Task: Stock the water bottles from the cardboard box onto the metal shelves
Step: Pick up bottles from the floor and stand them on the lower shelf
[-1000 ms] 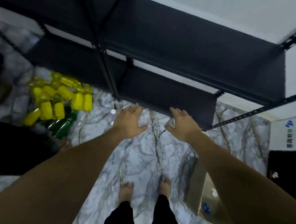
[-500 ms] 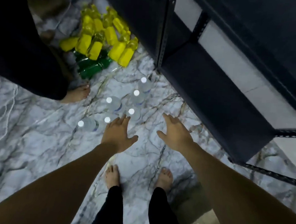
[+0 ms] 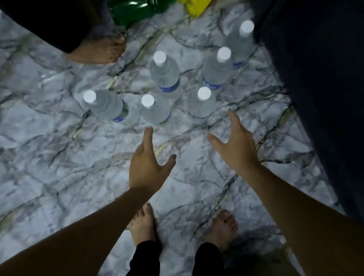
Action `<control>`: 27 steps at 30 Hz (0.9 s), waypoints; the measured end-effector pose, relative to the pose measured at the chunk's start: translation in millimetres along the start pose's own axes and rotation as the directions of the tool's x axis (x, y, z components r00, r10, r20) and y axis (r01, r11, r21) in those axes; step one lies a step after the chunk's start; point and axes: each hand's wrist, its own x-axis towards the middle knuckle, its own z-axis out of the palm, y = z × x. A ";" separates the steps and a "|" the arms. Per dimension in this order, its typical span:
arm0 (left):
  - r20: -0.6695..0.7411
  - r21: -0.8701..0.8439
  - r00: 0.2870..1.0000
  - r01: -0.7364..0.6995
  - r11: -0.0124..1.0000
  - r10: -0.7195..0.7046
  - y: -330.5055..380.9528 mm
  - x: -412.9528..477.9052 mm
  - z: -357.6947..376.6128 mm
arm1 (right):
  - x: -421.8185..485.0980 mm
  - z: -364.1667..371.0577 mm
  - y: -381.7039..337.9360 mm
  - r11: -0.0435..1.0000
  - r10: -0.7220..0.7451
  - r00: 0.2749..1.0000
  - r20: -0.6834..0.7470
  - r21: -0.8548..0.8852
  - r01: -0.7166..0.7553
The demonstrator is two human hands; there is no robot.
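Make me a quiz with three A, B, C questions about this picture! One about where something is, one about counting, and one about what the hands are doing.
1. Where do the water bottles stand?
A. on the marble floor
B. on a chair
C. in a sink

2. How many white caps show?
A. three
B. six
C. ten

3. What are the left hand and right hand doing?
A. both grip bottles
B. both are open, holding nothing
C. both are fists

Answers: 1 A, the bottles stand upright on the marble floor. 2 B, six caps can be counted. 3 B, the fingers are spread and curl round nothing.
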 end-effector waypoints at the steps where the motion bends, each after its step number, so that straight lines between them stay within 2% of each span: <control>1: -0.023 -0.037 1.000 0.016 0.999 -0.017 -10.2 6.9 9.7 | 6.5 13.9 6.2 1.000 -0.003 1.000 -0.010 0.031 0.003; 5: -0.123 -0.194 0.990 0.043 0.980 -0.068 -37.5 41.3 41.5 | 30.6 62.7 27.5 0.983 -0.028 0.994 -0.105 0.177 0.047; 12: -0.351 -0.402 0.937 -0.145 0.904 -0.006 -62.6 102.8 83.4 | 78.1 120.6 43.4 0.901 -0.080 0.909 -0.410 0.359 0.241; 20: -0.519 -0.527 0.854 -0.303 0.794 -0.019 -67.4 149.7 112.8 | 124.6 152.0 34.9 0.845 -0.067 0.793 -0.606 0.387 0.368; 24: -0.544 -0.542 0.839 -0.380 0.749 0.032 -73.1 157.2 121.4 | 131.9 167.8 33.7 0.828 -0.052 0.727 -0.685 0.378 0.414; 27: -0.558 -0.525 0.825 -0.436 0.731 0.092 -81.9 163.9 123.1 | 134.6 174.3 31.4 0.815 -0.045 0.709 -0.703 0.385 0.433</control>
